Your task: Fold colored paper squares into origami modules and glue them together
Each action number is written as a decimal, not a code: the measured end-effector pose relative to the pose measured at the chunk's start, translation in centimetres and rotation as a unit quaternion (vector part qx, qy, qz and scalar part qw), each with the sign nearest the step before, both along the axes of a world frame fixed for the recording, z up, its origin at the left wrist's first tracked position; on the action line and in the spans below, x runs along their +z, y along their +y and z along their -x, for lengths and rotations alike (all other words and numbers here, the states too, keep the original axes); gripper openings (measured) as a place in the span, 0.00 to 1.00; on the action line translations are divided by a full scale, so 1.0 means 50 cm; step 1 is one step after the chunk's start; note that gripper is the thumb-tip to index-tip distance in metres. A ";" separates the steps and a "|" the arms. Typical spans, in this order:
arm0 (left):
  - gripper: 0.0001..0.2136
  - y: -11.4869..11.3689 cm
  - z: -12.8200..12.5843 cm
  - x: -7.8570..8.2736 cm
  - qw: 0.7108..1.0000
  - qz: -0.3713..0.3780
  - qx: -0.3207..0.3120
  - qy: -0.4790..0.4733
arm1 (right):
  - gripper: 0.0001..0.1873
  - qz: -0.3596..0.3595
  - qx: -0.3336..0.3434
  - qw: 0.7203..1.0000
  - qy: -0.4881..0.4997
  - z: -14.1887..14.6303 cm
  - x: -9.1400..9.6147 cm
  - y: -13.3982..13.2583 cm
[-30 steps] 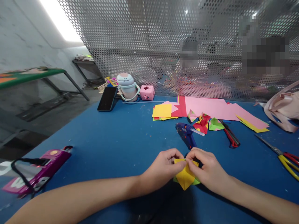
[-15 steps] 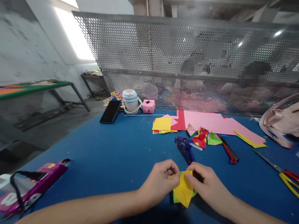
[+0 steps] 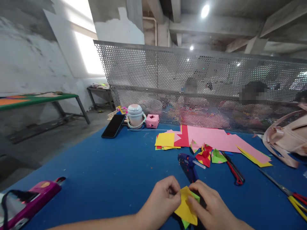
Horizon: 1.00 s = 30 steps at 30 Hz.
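Both my hands hold a folded paper piece [image 3: 185,207], yellow with a green layer under it, low over the blue table [image 3: 115,172]. My left hand [image 3: 161,201] pinches its left edge with closed fingers. My right hand [image 3: 211,209] grips its right side, thumb pressed on the yellow face. Just beyond my hands lies a blue glue gun [image 3: 188,161].
Folded red, yellow and green paper pieces [image 3: 206,155] and sheets of pink and yellow paper [image 3: 216,139] lie further back. Red-handled cutters [image 3: 233,171] and scissors [image 3: 286,193] are to the right. A phone [image 3: 113,125], a white jar [image 3: 135,115], a pink cube [image 3: 152,121], a magenta tool [image 3: 31,199], a pink bag [image 3: 286,139], a mesh screen with people behind.
The view has tilted upward, so my hands sit lower in the picture. The yellow paper has turned slightly between my fingers; both hands keep hold of it.
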State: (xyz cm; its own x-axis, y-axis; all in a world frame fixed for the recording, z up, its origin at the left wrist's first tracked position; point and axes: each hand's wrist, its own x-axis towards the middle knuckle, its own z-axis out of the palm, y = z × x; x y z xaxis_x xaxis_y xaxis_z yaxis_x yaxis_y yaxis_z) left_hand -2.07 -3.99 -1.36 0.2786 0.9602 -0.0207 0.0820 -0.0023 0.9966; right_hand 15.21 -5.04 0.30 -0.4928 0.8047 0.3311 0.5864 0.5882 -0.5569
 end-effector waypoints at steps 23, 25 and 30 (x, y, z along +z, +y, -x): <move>0.13 -0.020 -0.014 0.018 0.984 0.152 -0.011 -0.096 | 0.10 0.053 0.011 0.997 0.055 0.003 0.004 0.010; 0.13 -0.018 -0.013 0.019 0.983 0.152 -0.022 -0.101 | 0.12 0.050 0.021 0.997 0.048 0.003 0.003 0.009; 0.12 -0.012 -0.007 0.027 0.988 0.131 0.013 -0.078 | 0.13 0.068 -0.023 0.997 0.040 0.003 0.009 0.002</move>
